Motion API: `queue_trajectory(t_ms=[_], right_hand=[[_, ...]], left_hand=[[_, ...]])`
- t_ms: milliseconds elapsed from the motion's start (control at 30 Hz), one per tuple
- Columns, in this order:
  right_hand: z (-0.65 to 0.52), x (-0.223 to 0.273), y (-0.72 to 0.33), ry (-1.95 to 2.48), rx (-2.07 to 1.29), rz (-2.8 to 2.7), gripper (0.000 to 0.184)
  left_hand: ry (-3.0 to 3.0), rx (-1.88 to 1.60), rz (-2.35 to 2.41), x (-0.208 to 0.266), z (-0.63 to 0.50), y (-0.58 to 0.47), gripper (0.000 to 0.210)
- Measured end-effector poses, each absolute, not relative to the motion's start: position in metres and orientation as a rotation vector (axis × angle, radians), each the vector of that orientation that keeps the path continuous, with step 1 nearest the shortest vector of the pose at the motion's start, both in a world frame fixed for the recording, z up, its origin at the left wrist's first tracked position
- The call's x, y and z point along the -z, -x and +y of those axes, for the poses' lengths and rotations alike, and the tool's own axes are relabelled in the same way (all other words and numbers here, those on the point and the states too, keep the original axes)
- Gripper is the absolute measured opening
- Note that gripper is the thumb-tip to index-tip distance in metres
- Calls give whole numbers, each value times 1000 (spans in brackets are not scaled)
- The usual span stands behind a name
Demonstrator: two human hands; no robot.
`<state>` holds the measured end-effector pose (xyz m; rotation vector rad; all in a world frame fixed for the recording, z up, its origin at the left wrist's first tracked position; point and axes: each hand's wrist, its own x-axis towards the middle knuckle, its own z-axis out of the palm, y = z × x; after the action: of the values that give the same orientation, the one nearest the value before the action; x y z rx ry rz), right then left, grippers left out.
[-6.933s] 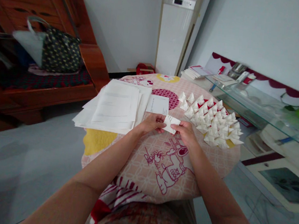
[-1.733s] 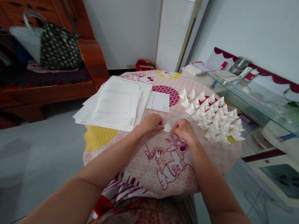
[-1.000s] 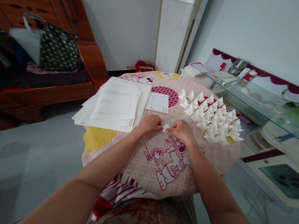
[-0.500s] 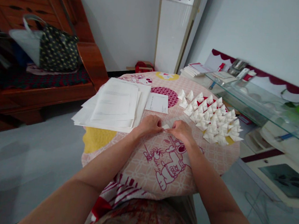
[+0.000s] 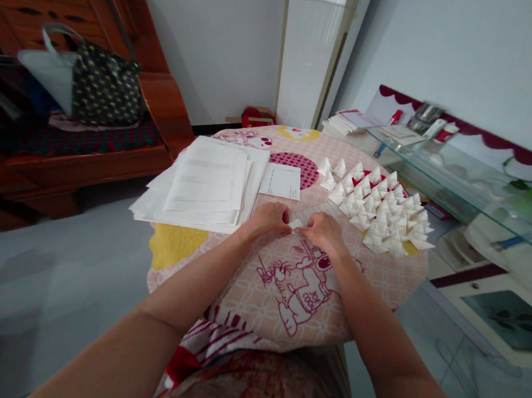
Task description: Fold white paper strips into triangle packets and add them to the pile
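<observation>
Both hands are working close together over the cloth-covered counter (image 5: 246, 292), directly in front of the person. The left hand (image 5: 268, 219) is bending inward, its fingers (image 5: 286, 228) standing narrow, with the tips pinching the left side of a small folded paper (image 5: 296, 224). The right hand (image 5: 324, 228) is mirroring that posture from the other side; its fingers (image 5: 302, 231) are likewise closing narrow, the thumb and forefinger gripping the paper's right side near its lower corner. The fingertips of the two hands are almost meeting below the paper. The remaining fingers of both hands are curling toward the palms; their exact contact with the paper is hidden.

The small folded paper is sitting between the hands, low over the printed cloth; whether it is touching the surface cannot be told. A pale point of it is showing above the fingertips.

Beyond the hands, a white printed card (image 5: 281, 181) is lying flat, just beside a stack of paper sheets (image 5: 208, 180) on the left. To the right of the right hand, many folded paper pieces (image 5: 379, 204) are standing in close rows, their points facing upward.
</observation>
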<state>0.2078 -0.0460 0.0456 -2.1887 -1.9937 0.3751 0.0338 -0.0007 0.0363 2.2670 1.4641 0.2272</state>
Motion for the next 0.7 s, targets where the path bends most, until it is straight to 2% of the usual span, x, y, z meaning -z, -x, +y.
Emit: queue_trajectory(t_ms=[300, 567, 700], right_hand=[[-48, -51, -205, 2205, -400, -1981, 30], [-49, -50, -206, 2210, -380, -1997, 32], [-50, -48, -206, 2183, -383, -2001, 31]], left_hand=[[-2079, -365, 1248, -27, 11, -23, 17], [-1951, -362, 1035, -28, 14, -8, 39], [-2055, -422, 1050, -31, 7, -12, 29]])
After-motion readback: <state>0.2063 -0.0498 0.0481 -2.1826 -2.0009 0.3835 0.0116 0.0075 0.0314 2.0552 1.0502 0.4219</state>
